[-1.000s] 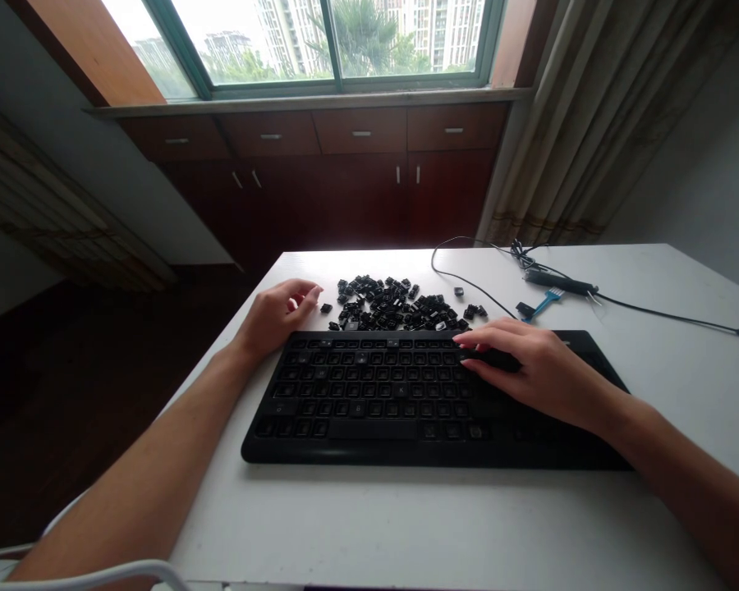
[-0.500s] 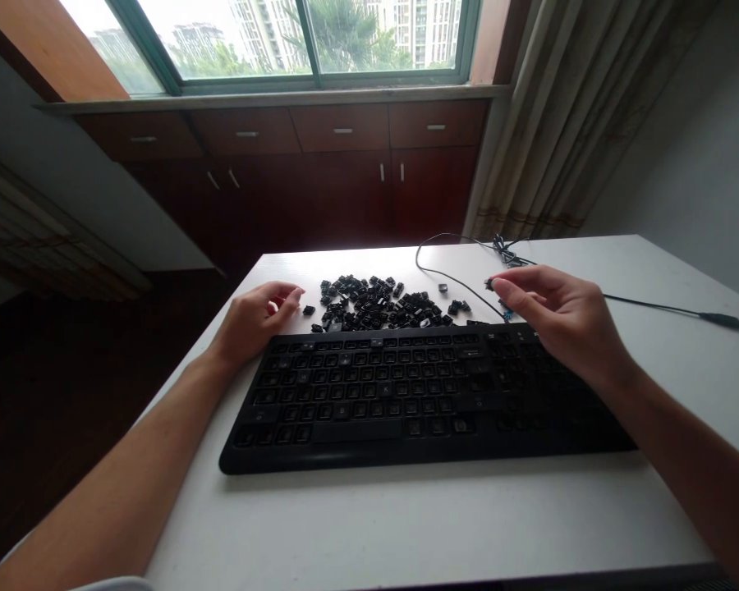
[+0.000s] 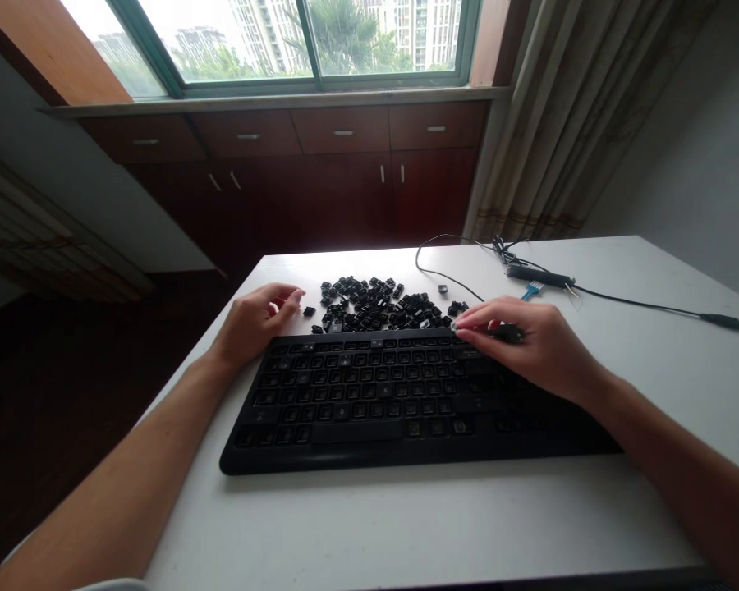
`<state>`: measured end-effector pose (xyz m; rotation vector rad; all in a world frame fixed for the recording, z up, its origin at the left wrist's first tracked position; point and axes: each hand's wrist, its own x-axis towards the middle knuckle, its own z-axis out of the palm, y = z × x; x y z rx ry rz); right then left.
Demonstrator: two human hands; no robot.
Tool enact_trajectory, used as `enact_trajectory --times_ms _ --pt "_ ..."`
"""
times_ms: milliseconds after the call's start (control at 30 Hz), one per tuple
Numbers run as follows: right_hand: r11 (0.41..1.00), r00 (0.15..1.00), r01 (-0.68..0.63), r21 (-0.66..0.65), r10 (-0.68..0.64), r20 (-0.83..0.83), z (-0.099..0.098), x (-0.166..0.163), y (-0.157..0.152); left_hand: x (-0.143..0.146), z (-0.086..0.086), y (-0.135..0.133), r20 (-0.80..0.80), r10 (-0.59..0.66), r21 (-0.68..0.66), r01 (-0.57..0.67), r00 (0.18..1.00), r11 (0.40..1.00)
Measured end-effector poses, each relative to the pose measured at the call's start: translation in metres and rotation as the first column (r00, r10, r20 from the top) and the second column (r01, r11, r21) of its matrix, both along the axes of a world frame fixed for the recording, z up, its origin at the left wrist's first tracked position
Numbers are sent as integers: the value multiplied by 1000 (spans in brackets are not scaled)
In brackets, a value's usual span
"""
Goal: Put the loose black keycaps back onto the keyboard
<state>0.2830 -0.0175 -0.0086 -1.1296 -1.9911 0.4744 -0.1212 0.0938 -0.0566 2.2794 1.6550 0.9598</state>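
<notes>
A black keyboard [image 3: 357, 431] lies flat on the white table, most of its key positions bare and a few keys still on it. My left hand [image 3: 255, 316] rests by its upper left corner, fingers curled and thumb against the index finger, with nothing visible in them. My right hand [image 3: 523, 341] is over the keyboard's upper right part, its thumb and index finger pinching a small keycap [image 3: 454, 327]. Behind the keyboard lies a pile of loose black keycaps [image 3: 369, 304], close to the right fingertips. The keys under the right hand are hidden.
On the white table [image 3: 406, 517], a thin cable [image 3: 640, 305] runs across the back right past a black-handled tool [image 3: 539, 277] and a small blue brush-like piece [image 3: 532, 290]. One keycap [image 3: 442, 289] lies apart behind the pile. Cabinets [image 3: 345, 189] stand beyond.
My right hand has moved left and down toward the keyboard's back edge with the keycap, uncovering the black-handled tool and blue piece. My left hand has stayed in place.
</notes>
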Motion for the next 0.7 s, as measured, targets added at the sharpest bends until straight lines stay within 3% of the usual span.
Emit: enact_trajectory --times_ms 167,567,700 --pt "983 972 -179 39 171 161 -9 -6 -2 1 -1 0 12 2 4 -2 1000 1000" --pt "978 948 -207 37 191 255 -6 -1 -2 4 1 -2 19 0 -1 0 1000 1000" --pt "976 943 -216 -16 213 257 -3 -1 -3 4 1 -2 16 1 -10 -1 1000 1000"
